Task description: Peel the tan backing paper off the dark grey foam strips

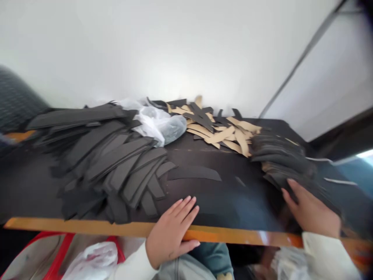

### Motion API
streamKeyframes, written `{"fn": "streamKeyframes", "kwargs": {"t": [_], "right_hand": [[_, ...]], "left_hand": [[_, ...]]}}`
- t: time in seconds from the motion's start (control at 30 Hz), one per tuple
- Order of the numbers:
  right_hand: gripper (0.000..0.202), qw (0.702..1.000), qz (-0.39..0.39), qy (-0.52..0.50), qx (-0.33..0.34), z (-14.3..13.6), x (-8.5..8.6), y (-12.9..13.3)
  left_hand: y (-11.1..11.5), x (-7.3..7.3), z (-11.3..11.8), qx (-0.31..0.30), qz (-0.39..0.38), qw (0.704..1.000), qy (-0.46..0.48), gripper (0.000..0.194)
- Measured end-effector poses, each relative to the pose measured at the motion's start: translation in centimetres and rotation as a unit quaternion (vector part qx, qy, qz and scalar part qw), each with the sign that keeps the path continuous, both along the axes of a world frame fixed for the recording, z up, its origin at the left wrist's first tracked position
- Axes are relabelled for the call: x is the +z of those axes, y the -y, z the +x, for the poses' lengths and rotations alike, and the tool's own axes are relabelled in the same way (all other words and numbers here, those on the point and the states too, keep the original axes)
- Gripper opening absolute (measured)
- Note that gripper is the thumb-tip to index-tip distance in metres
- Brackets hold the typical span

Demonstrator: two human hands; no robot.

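My left hand [174, 229] lies flat at the table's front edge, fingers stretched out and nothing held. A single dark curved strip [194, 173] rests on the table beyond it. To its left spreads a large heap of dark flat strips [116, 155]. My right hand [311, 210] is at the near end of a stack of dark strips [282, 155] on the right, its thumb and finger closed around the edge of some dark strips. Motion blur hides how many strips it holds, and its other fingers are out of sight.
Tan and dark strips [221, 132] lie jumbled at the back, by the white wall [175, 46]. A clear plastic bag [163, 124] sits between the piles. Orange-brown edging [87, 226] runs along the table front. Below is a red-trimmed bag [60, 252].
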State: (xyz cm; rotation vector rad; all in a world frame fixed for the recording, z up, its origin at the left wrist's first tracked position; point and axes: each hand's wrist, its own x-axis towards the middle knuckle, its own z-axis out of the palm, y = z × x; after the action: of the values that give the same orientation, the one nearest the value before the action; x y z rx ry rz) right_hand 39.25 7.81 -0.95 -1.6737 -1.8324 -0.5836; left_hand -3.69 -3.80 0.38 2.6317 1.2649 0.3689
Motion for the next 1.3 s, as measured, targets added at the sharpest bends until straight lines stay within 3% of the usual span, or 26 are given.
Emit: {"fn": "streamKeyframes", "kwargs": {"t": [0.1,0.17,0.23,0.3,0.37,0.47,0.53,0.63,0.7,0.8,0.93,1.03,1.13,1.3], "right_hand": [[0.033,0.994,0.023,0.108,-0.015,-1.4,1.8,1.3],[0.038,0.992,0.047,0.114,0.028,-3.7,3.8,2.8],[0.047,0.99,0.059,0.093,0.091,-7.0,5.5,4.6],[0.054,0.985,0.043,0.071,0.153,-10.7,6.6,6.3],[0.054,0.971,0.015,0.059,0.232,-14.1,7.0,7.5],[0.046,0.952,-0.018,0.034,0.304,-17.7,6.6,8.4],[0.041,0.946,-0.032,0.018,0.321,-19.2,6.0,8.5],[0.032,0.955,-0.045,-0.012,0.295,-20.7,5.2,9.0],[0.024,0.964,-0.045,-0.047,0.258,-21.8,4.8,9.5],[0.02,0.954,-0.07,-0.124,0.264,-23.8,4.3,10.4],[0.014,0.91,-0.126,-0.248,0.306,-25.7,4.3,11.1],[0.017,0.883,-0.155,-0.303,0.323,-26.3,4.6,11.4],[0.012,0.875,-0.164,-0.334,0.31,-26.6,4.7,11.5],[0.004,0.846,-0.188,-0.399,0.301,-26.4,4.1,11.4]], "left_hand": [[-0.2,0.5,-0.2,-0.012,0.005,1.0,0.017,0.076],[-0.2,1.2,-0.2,0.004,-0.001,0.997,0.073,0.064],[-0.1,2.2,0.1,0.058,-0.028,0.982,0.176,0.042],[-0.2,3.6,1.0,0.127,-0.081,0.94,0.305,0.023],[-0.7,4.9,2.1,0.165,-0.149,0.883,0.413,0.019],[-1.7,5.8,3.0,0.188,-0.251,0.822,0.476,0.021],[-2.0,5.6,3.0,0.197,-0.29,0.803,0.483,0.023],[-1.7,4.9,2.3,0.193,-0.312,0.79,0.49,0.028],[-1.4,4.4,1.9,0.188,-0.338,0.767,0.512,0.033],[-1.2,3.7,1.9,0.18,-0.397,0.697,0.57,0.038],[-1.3,3.4,1.8,0.183,-0.467,0.617,0.606,0.041],[-1.4,3.5,1.4,0.183,-0.496,0.59,0.61,0.039],[-1.3,3.7,1.2,0.183,-0.517,0.57,0.611,0.037],[-1.2,3.4,1.4,0.179,-0.494,0.587,0.616,0.034]]}}
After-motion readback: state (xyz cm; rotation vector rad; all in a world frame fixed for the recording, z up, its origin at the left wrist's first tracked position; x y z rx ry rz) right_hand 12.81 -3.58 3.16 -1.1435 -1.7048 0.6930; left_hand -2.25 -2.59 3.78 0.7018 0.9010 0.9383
